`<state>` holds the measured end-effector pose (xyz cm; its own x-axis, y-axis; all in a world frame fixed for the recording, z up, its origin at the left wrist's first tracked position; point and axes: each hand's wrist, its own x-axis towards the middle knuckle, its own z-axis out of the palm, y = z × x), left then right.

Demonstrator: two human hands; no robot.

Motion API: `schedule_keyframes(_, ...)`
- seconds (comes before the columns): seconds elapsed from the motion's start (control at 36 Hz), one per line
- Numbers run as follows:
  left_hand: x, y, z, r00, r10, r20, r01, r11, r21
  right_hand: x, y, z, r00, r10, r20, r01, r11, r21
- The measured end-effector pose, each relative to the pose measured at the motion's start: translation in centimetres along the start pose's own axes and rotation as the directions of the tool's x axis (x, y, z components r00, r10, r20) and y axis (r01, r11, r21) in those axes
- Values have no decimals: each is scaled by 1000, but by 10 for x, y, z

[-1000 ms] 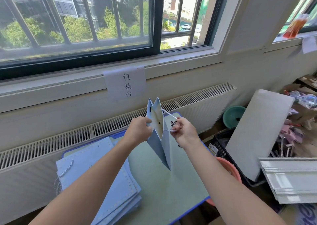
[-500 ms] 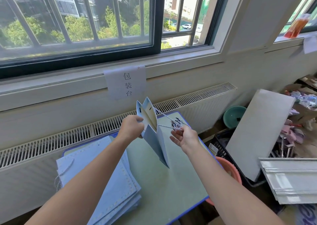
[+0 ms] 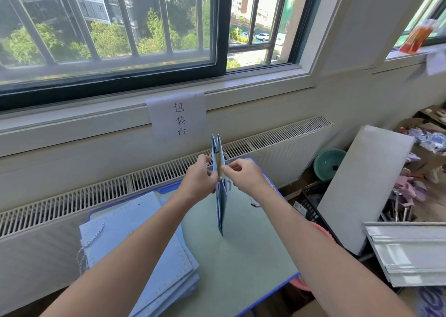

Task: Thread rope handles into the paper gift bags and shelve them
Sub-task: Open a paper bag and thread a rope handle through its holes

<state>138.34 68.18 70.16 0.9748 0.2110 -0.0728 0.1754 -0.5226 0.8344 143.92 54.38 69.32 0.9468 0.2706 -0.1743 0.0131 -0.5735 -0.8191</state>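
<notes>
A light blue paper gift bag [image 3: 221,203] stands upright and edge-on on the green table top [image 3: 243,256], pressed nearly flat. My left hand [image 3: 199,180] pinches its left side near the top. My right hand [image 3: 243,175] pinches its right side, fingertips against the paper. A thin white rope handle [image 3: 226,156] loops out at the bag's top rim. A stack of flat blue bags [image 3: 135,246] lies at the table's left, a twisted rope [image 3: 85,246] hanging off its left edge.
A radiator [image 3: 144,184] and a window sill with a paper label [image 3: 178,116] run behind the table. To the right stand a leaning white board [image 3: 366,188], a black crate [image 3: 309,205], a green bowl [image 3: 328,163], a pink basin [image 3: 323,234] and clutter.
The bag was spread open with my right hand pulling the rope out to the right. Now both hands have come together and the bag is squeezed nearly flat.
</notes>
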Motion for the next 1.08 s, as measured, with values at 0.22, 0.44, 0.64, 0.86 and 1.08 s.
schedule_keyframes(0.22,2,-25,2,989,47,137,-65,989,131,1,12,-9,987,-42,-157,26,995,-101)
schedule_keyframes(0.44,7,-57,12,954,-24,298,-152,820,551,-1,20,-16,984,-53,-172,28,989,-144)
schedule_keyframes(0.64,10,-49,17,959,6,283,-174,801,573,-3,16,-15,987,-78,-140,53,984,-171)
schedule_keyframes(0.86,14,-21,14,998,18,62,-24,994,106,-2,10,-18,988,-103,-119,85,985,-148)
schedule_keyframes(1.08,9,15,13,991,-20,134,54,966,-252,-2,1,-20,990,-114,-84,109,992,-63)
